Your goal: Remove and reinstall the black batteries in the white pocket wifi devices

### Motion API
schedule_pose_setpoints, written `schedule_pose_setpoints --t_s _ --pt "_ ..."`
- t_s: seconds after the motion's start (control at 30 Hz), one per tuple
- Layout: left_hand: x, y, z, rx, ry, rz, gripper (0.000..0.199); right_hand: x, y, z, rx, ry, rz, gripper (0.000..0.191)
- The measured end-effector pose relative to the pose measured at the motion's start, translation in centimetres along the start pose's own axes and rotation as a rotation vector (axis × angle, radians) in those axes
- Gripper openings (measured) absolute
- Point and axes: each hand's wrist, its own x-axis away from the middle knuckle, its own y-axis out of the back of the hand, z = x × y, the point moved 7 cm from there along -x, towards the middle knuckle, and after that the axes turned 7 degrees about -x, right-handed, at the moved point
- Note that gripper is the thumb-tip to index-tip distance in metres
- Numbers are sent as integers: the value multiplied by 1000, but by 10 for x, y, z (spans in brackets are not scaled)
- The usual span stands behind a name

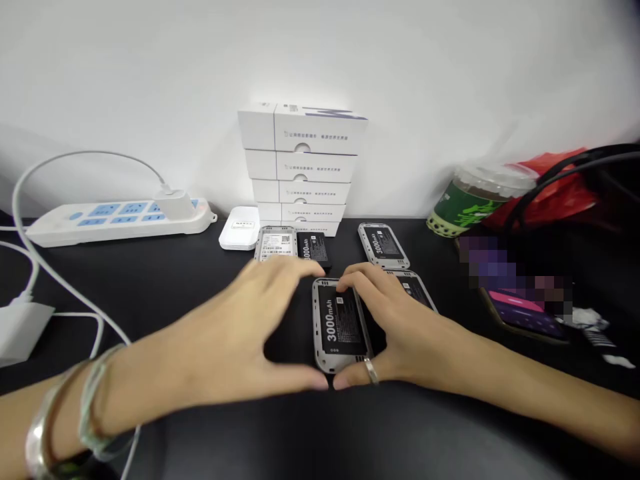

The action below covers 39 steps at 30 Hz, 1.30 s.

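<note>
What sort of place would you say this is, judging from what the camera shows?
Probably an electronics work desk, perhaps for assembly or testing. Grey devices with 3000mAh batteries lie open-backed, white boxes are stacked behind them, and a power strip sits nearby.

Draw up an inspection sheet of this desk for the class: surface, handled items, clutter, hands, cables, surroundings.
Surface: black desk.
Handled items: grey-framed device with a 3000mAh battery, between the hands; three similar devices and a black battery beyond it.
Clutter: plastic cup, red bag, partly pixelated phone.
Hands: right hand has fingers on the device; left hand is cupped beside it, contact unclear.
Cables: white cable to a plug on a power strip; white adapter; black cables.
Surroundings: white wall, stack of white boxes, small white box.
</note>
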Motion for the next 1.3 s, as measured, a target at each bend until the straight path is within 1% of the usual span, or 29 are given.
schedule_pose_setpoints --t_s 0.03,0.07,0.13,0.2,0.3,0.4,0.5,0.57,0.63,0.67,0.7,0.77,0.83,0.87,0.9,0.97,1.0,1.03,1.13,1.2,1.3 --pt "1 -8 -10 30 -23 50 87 -1 -1 -1 -9 32 -7 86" --pt "0 -14 -19 34 -42 61 93 -2 -2 -2 -13 57 -14 85" --pt "-5 -24 -28 16 -58 59 103 -4 0 -5 -22 79 -26 75" --pt "-14 -29 -29 -7 -52 50 106 -8 2 -7 -41 61 -29 66" --pt "-25 -33 -28 -6 -31 54 101 -12 5 -7 -83 16 4 64" --pt "-27 -31 -29 -3 -15 21 100 -13 5 -6 -130 -13 35 64" --pt "-24 -24 -35 -61 -59 -55 93 -13 9 -5 -174 -28 -5 65" --pt "-22 -15 -38 -133 -110 -143 86 -11 20 1 -202 14 -118 66" --pt "-20 -1 -37 -182 -131 -233 83 -7 36 13 -228 97 -260 62" --pt "-19 6 -35 -195 -131 -264 82 -5 42 19 -247 134 -304 57" --pt "-19 12 -31 -199 -123 -284 81 -4 46 24 -281 158 -313 51" --pt "-21 22 -23 -191 -104 -298 79 -6 47 31 -410 160 -240 39" --pt "-22 28 -13 -177 -89 -295 78 -13 46 30 -602 123 -178 41" --pt "-23 31 -7 -164 -80 -294 79 -18 48 26 -686 94 -190 44" --pt "-23 33 -1 -155 -68 -300 81 -23 50 19 -746 62 -228 47" --pt "-24 37 16 -147 -24 -299 89 -34 55 2 -810 -12 -321 49" --pt "-24 37 26 -141 6 -288 92 -40 55 -8 -824 -59 -341 49" --pt "-23 37 36 -133 40 -270 93 -45 53 -18 -835 -107 -336 49" --pt "-23 32 61 -88 106 -197 97 -59 43 -40 -838 -233 -240 49" --pt "-23 29 70 -74 130 -155 99 -66 37 -46 -807 -266 -194 46" --pt "-24 24 76 -74 156 -101 101 -75 30 -50 -738 -273 -186 43"
